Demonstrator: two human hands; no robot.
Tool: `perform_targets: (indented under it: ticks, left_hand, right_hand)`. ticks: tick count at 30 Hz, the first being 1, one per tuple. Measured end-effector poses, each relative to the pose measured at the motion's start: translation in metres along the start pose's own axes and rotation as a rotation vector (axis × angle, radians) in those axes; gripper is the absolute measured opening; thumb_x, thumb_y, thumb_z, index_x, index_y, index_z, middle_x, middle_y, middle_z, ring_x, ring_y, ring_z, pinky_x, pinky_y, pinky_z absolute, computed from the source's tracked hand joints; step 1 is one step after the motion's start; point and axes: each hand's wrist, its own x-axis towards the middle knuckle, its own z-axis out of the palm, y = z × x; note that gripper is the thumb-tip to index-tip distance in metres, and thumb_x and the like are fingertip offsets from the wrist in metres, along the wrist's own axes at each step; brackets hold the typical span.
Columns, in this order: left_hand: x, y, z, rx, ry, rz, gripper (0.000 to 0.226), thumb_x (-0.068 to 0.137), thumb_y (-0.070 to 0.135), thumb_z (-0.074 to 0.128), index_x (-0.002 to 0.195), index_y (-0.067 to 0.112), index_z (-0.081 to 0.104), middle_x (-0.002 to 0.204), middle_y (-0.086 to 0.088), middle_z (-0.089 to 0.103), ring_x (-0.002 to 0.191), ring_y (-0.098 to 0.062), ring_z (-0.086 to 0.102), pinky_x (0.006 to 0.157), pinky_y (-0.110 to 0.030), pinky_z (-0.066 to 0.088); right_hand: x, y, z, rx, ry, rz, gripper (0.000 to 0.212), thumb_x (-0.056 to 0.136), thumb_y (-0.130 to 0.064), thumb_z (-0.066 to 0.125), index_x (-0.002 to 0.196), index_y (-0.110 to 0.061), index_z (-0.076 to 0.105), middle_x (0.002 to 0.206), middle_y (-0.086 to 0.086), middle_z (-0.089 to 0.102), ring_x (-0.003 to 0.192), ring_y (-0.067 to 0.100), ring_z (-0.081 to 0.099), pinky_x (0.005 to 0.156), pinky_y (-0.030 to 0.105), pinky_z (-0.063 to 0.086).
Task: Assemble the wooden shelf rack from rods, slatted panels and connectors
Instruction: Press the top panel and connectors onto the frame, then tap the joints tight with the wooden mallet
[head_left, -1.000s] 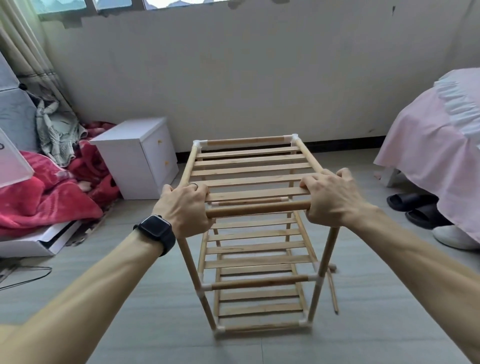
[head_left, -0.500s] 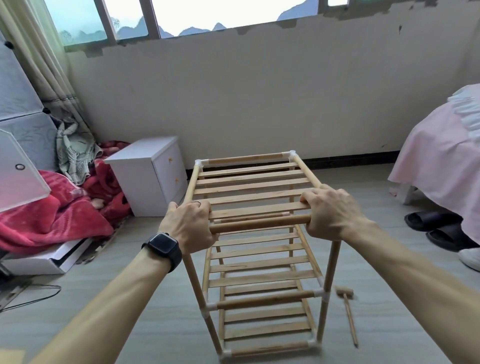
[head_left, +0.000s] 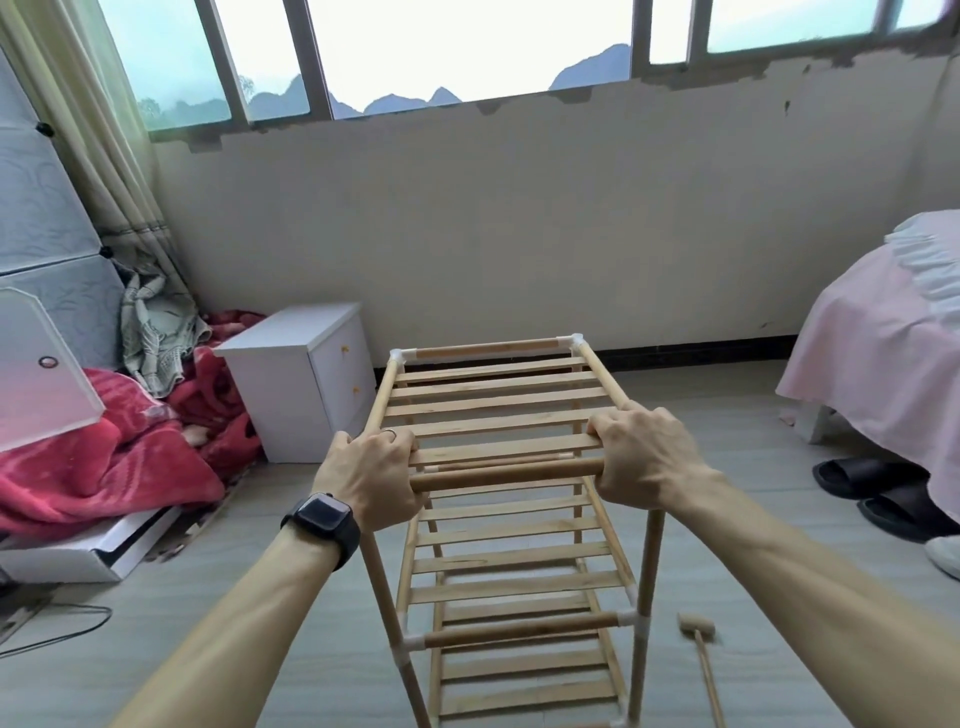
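Note:
The wooden shelf rack (head_left: 498, 410) stands upright on the floor in front of me, with slatted panels on three levels, rods at the edges and white connectors at the corners. My left hand (head_left: 371, 478), with a black watch on its wrist, grips the near left top corner. My right hand (head_left: 641, 460) grips the near right top corner. Between them runs the near top rod (head_left: 506, 474). The rack's feet lie below the frame's edge.
A small wooden mallet (head_left: 698, 636) lies on the floor right of the rack. A white bedside cabinet (head_left: 301, 379) and red blankets (head_left: 104, 467) are at the left. A pink-covered bed (head_left: 878, 353) and black slippers (head_left: 872, 483) are at the right.
My view has tilted upward, so the windows show and the rack sits lower in the frame. Both hands keep the same grip on the top corners.

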Motion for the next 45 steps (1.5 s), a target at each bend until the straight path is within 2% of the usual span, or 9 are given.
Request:
perform_targets:
  ticks: [8,14,18,22,24,27,34,38,45]
  left_hand:
    - [-0.020,0.022,0.001,-0.094,0.102,-0.071,0.042,0.089,0.034,0.058,0.131,0.031,0.055,0.116,0.006,0.067,0.111,-0.018,0.061,0.097,-0.037,0.046]
    - [-0.020,0.091,-0.006,-0.235,0.131,0.061,0.061,0.088,0.059,0.038,0.144,0.034,0.044,0.145,0.007,0.052,0.129,-0.015,0.048,0.112,-0.038,0.031]
    - [-0.016,0.145,0.003,-0.258,0.338,0.144,0.070,0.085,0.058,0.050,0.145,0.022,0.049,0.152,-0.005,0.046,0.137,-0.025,0.045,0.111,-0.053,0.033]
    - [-0.027,0.200,0.047,-0.152,0.402,0.421,0.094,0.077,0.043,0.064,0.159,0.026,0.020,0.166,-0.010,0.012,0.152,-0.030,0.016,0.119,-0.061,0.013]
    - [-0.044,0.229,0.085,-0.165,0.300,0.574,0.094,0.072,0.034,0.066,0.157,0.028,0.026,0.166,-0.006,0.015,0.152,-0.027,0.018,0.117,-0.059,0.022]
    - [-0.076,0.267,0.147,-0.340,-0.036,0.526,0.087,0.071,0.021,0.068,0.151,0.025,0.036,0.161,-0.006,0.028,0.147,-0.027,0.033,0.113,-0.054,0.037]
    - [-0.132,0.318,0.287,-0.394,-0.869,0.302,0.075,0.095,0.031,0.046,0.159,0.025,0.007,0.167,-0.007,0.004,0.150,-0.028,0.019,0.122,-0.041,0.020]
    - [-0.164,0.320,0.337,-0.359,-1.026,0.302,0.076,0.097,0.039,0.041,0.160,0.026,0.002,0.168,-0.001,-0.003,0.152,-0.027,0.011,0.123,-0.045,0.013]
    - [-0.184,0.313,0.359,-0.395,-1.139,0.282,0.082,0.096,0.044,0.041,0.159,0.028,-0.009,0.164,0.008,-0.022,0.153,-0.017,-0.011,0.122,-0.050,0.013]
  right_hand:
    - [-0.006,-0.018,0.008,0.271,0.205,-0.074,0.023,0.086,-0.023,0.068,0.108,-0.020,0.070,0.112,-0.005,0.069,0.111,0.015,0.057,0.091,0.039,0.057]
    - [-0.044,-0.018,0.041,0.573,0.402,-0.216,0.049,0.086,-0.027,0.072,0.132,-0.012,0.064,0.141,0.005,0.059,0.135,0.017,0.049,0.111,0.033,0.046]
    - [-0.089,-0.008,0.097,0.701,0.540,0.003,0.067,0.091,-0.026,0.065,0.152,-0.017,0.039,0.149,0.003,0.050,0.134,0.010,0.049,0.108,0.024,0.043]
    - [-0.134,0.017,0.172,0.734,0.184,0.464,0.063,0.093,-0.027,0.062,0.150,-0.015,0.038,0.149,0.004,0.048,0.136,0.018,0.045,0.113,0.036,0.041]
    - [-0.159,0.038,0.210,0.714,-0.028,0.657,0.060,0.094,-0.026,0.059,0.150,-0.014,0.038,0.152,0.007,0.044,0.139,0.024,0.039,0.116,0.038,0.035]
    - [-0.194,0.063,0.261,0.611,-0.319,0.831,0.060,0.095,-0.029,0.052,0.150,-0.012,0.035,0.153,0.012,0.041,0.138,0.033,0.037,0.113,0.042,0.034]
    - [-0.220,0.103,0.347,0.430,-0.652,0.810,0.058,0.101,-0.038,0.045,0.154,-0.018,0.031,0.156,0.022,0.034,0.141,0.041,0.035,0.113,0.048,0.037]
    - [-0.215,0.109,0.379,0.350,-0.807,0.615,0.058,0.106,-0.041,0.033,0.161,-0.037,0.015,0.171,0.008,0.002,0.151,0.037,0.019,0.118,0.051,0.028]
    - [-0.249,0.084,0.395,0.217,-0.689,0.654,0.025,0.102,-0.008,0.043,0.126,-0.006,0.049,0.122,0.017,0.050,0.110,0.040,0.056,0.083,0.045,0.050]
